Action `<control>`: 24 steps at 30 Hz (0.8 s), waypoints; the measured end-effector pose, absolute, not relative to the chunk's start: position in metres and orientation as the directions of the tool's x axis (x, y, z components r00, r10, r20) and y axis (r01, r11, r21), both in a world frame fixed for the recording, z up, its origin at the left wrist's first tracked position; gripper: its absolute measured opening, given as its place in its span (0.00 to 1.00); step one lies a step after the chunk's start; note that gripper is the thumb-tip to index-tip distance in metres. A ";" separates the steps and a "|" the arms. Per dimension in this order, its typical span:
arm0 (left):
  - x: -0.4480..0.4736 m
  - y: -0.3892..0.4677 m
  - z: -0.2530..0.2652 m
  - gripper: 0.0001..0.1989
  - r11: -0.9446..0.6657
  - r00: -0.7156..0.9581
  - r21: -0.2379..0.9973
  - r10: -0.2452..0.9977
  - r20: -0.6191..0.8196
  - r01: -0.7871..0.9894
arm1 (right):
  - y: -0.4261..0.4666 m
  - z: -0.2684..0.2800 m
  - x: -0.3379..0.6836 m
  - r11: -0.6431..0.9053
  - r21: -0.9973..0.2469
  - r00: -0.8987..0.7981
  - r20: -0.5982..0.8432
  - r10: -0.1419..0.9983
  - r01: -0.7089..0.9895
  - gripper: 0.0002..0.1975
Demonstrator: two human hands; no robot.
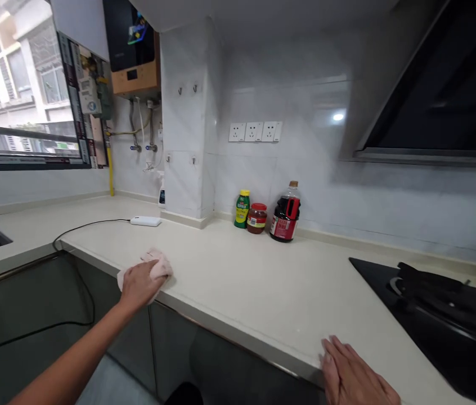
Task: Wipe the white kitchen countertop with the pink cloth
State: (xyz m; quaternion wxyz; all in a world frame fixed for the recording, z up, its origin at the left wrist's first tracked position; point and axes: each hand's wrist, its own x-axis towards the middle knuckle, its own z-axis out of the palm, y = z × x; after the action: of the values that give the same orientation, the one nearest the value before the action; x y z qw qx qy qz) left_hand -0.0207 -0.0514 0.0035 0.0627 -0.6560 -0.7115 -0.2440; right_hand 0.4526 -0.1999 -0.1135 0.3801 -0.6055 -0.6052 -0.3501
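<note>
Head view: at 8 o'clock, the left hand (140,283) grips a crumpled pale-pink cloth (162,265) at the front edge of the cream countertop (238,281). A white corded device (146,221) lies at the cloth's 12 o'clock. Between 4 and 5 o'clock, the right hand (358,376) rests palm-down on the countertop, fingers extended together; the black hob (444,350) is at its 2 o'clock.

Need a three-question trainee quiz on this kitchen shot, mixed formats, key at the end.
1. Which hand presses the pale cloth: (a) left or (b) right?
2. True or false: the red-lidded jar stands between the yellow-capped green bottle and the dark bottle with the red label.
3. How many socket plates are in the row above the jar?

Key: 1. a, left hand; 2. true; 3. three.
</note>
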 end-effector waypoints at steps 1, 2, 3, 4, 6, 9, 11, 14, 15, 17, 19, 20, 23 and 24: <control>-0.002 -0.061 -0.003 0.29 -0.068 -0.052 0.251 0.894 0.444 0.966 | -0.200 -0.111 0.449 0.016 -0.040 0.028 0.895 0.444 0.999 0.20; 0.019 -0.071 -0.008 0.29 -0.160 0.028 0.238 0.879 0.476 0.958 | -0.201 -0.108 0.445 0.014 -0.044 0.034 0.905 0.424 0.999 0.20; 0.042 -0.082 -0.013 0.28 -0.240 0.097 0.234 0.863 0.496 0.942 | -0.203 -0.105 0.442 0.009 -0.057 0.048 0.909 0.414 0.998 0.20; 0.066 -0.092 -0.016 0.27 -0.317 0.166 0.234 0.849 0.501 0.919 | -0.204 -0.102 0.439 0.007 -0.070 0.061 0.909 0.413 0.998 0.21; 0.115 -0.113 -0.020 0.29 -0.459 0.289 0.253 0.814 0.503 0.852 | -0.208 -0.096 0.434 0.000 -0.090 0.082 0.899 0.429 0.996 0.22; 0.183 -0.138 -0.023 0.34 -0.659 0.480 0.277 0.721 0.500 0.700 | -0.212 -0.091 0.432 0.015 -0.091 0.074 0.884 0.461 0.996 0.23; 0.217 -0.149 -0.024 0.35 -0.765 0.599 0.267 0.632 0.492 0.586 | -0.211 -0.093 0.434 0.029 -0.080 0.058 0.886 0.459 0.996 0.22; 0.243 -0.156 -0.024 0.34 -0.838 0.701 0.251 0.544 0.461 0.485 | -0.205 -0.102 0.444 0.035 -0.058 0.036 0.892 0.451 0.998 0.20; 0.246 -0.156 -0.024 0.33 -0.845 0.713 0.253 0.534 0.454 0.471 | -0.204 -0.106 0.449 0.040 -0.044 0.022 0.894 0.448 0.998 0.20; 0.245 -0.153 -0.025 0.36 -0.851 0.720 0.271 0.524 0.455 0.449 | -0.204 -0.109 0.460 0.066 -0.045 0.008 0.881 0.473 0.997 0.20; 0.241 -0.149 -0.024 0.42 -0.857 0.733 0.301 0.514 0.445 0.418 | -0.208 -0.104 0.465 0.107 -0.140 0.058 0.829 0.556 0.984 0.20; 0.239 -0.147 -0.022 0.46 -0.857 0.746 0.319 0.511 0.426 0.405 | -0.211 -0.098 0.463 0.120 -0.223 0.107 0.792 0.602 0.967 0.21; 0.231 -0.142 -0.011 0.54 -0.844 0.793 0.390 0.504 0.342 0.368 | -0.217 -0.075 0.441 0.179 -0.324 0.123 0.726 0.677 0.929 0.22; 0.226 -0.139 -0.007 0.56 -0.838 0.811 0.424 0.493 0.314 0.345 | -0.218 -0.067 0.429 0.227 -0.276 0.050 0.730 0.682 0.934 0.23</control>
State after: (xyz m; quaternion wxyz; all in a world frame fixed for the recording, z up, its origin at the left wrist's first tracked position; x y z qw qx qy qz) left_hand 0.2261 -0.1387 -0.0070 -0.1761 -0.9352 -0.2240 -0.2103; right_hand 0.4290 -0.2175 -0.0670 0.4036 -0.6016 -0.6714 -0.1561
